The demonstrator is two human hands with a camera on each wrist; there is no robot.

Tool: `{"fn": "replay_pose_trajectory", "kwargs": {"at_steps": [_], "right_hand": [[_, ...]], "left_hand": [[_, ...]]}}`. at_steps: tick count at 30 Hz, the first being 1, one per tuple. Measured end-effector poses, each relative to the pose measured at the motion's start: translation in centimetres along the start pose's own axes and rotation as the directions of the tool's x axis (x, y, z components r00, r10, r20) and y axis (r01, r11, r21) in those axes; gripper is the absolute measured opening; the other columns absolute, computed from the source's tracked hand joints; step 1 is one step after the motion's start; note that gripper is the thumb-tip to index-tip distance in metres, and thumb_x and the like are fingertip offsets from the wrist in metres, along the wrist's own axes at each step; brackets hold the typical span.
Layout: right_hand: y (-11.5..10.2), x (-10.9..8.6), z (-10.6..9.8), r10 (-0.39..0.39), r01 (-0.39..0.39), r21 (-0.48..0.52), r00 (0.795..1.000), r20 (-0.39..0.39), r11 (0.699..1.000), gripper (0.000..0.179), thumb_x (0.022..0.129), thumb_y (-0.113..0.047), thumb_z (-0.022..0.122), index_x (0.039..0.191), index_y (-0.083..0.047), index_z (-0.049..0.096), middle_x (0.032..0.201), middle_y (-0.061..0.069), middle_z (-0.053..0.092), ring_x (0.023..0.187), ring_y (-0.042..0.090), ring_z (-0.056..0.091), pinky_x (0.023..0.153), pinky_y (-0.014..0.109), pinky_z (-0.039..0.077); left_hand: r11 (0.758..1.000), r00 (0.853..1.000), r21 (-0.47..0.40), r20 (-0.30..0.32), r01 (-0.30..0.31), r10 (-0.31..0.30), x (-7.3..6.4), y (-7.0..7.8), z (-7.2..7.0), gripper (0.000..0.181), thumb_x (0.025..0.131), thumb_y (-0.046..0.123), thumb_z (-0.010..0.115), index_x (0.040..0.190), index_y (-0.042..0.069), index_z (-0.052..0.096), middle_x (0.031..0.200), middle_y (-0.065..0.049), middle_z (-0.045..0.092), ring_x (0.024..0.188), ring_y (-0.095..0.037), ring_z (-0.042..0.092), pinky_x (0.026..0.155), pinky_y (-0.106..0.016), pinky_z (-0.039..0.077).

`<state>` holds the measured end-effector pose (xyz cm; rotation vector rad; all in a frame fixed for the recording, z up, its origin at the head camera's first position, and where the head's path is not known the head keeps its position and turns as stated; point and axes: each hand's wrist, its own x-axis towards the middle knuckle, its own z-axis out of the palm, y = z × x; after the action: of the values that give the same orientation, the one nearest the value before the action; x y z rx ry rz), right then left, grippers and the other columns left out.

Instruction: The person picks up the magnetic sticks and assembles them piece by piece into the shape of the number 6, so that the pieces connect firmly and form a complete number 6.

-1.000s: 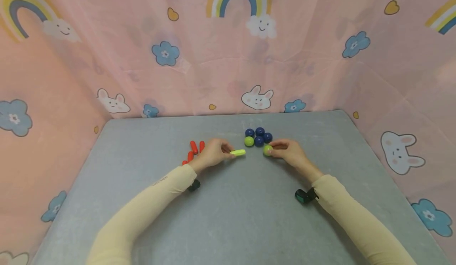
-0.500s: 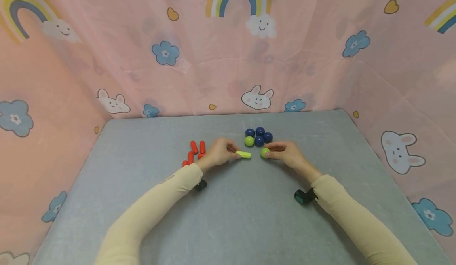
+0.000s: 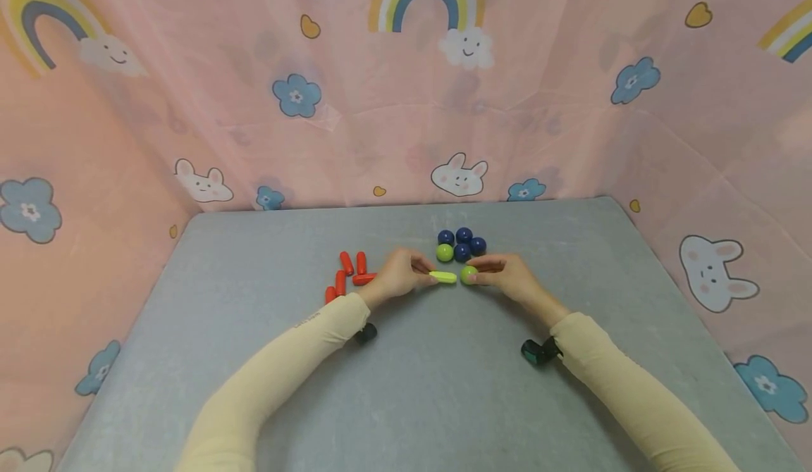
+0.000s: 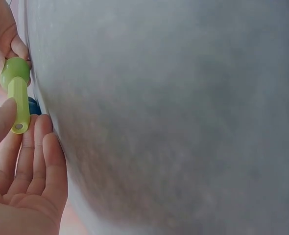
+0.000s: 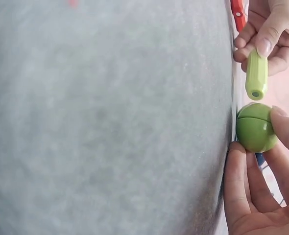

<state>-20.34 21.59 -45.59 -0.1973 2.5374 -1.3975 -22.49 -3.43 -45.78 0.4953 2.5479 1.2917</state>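
Between thumb and fingers, my left hand pinches a short yellow-green rod. A small metal-looking dot shows in the end of the rod. My right hand grips a glossy green ball by thumb and fingertips. A seam runs round this ball. The rod's free end points at the ball, with a narrow gap between them in the right wrist view. Both are held close over the grey table, in front of the ball cluster.
Several dark blue balls and another green ball sit grouped just beyond the hands. Several red rods lie left of my left hand. A pink patterned curtain rises behind the grey table.
My left hand has moved right with the yellow-green rod. The right hand has brought the green ball slightly left and nearer, away from the cluster, narrowing the gap. More red rods show.
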Motion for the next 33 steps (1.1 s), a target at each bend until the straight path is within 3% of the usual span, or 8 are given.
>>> {"fn": "replay_pose_trajectory", "kwargs": {"at_steps": [15,33], "right_hand": [[0.6,0.4,0.1,0.009,-0.009,0.03,1.0,0.004,1.0,0.044,0.086,-0.033,0.077,0.124,-0.011,0.069,0.128,0.013,0.068,0.118,0.028,0.064,0.097,0.041,0.051],[0.7,0.4,0.5,0.016,-0.016,0.015,1.0,-0.011,1.0,0.041,0.087,-0.032,0.076,0.123,-0.012,0.07,0.127,0.012,0.069,0.116,0.026,0.064,0.099,0.042,0.051]], "left_hand": [[0.997,0.999,-0.068,-0.002,0.036,-0.037,0.2,0.2,0.7,0.017,0.082,0.017,0.081,0.097,0.011,0.076,0.093,-0.006,0.074,0.074,-0.01,0.061,0.058,-0.022,0.051],[0.996,0.999,-0.092,-0.028,0.014,-0.017,0.1,-0.2,0.4,0.021,0.082,0.014,0.081,0.099,0.005,0.074,0.096,-0.01,0.075,0.075,-0.008,0.063,0.062,-0.018,0.05]]}}
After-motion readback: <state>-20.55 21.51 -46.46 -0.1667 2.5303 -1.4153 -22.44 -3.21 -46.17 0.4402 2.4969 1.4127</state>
